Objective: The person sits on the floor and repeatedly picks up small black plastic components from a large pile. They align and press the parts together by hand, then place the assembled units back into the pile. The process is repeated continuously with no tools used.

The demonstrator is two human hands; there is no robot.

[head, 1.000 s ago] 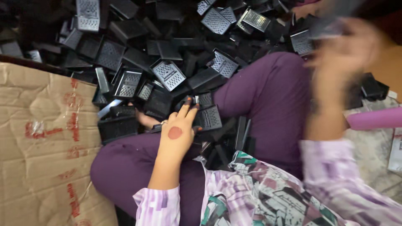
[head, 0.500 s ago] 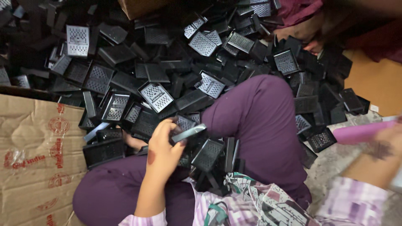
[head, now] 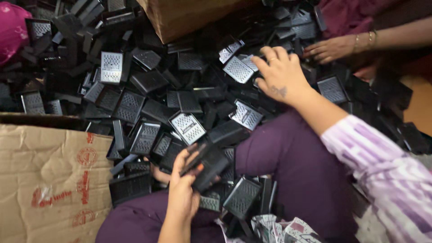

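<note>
Down by the lap, the left hand (head: 183, 191) grips a black grater part (head: 208, 165) while the right hand (head: 280, 74), fingers spread and probably empty, reaches into the pile (head: 148, 81).

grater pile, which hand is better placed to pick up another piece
Probably the right hand: it's open and stretched out over the grater pile, fingertips by a silver grater plate. The left hand already grips a black piece.

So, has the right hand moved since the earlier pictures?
Yes. The right hand was by the purple knee at the picture's right edge; now it reaches forward past that knee, over the pile of black parts.
</note>
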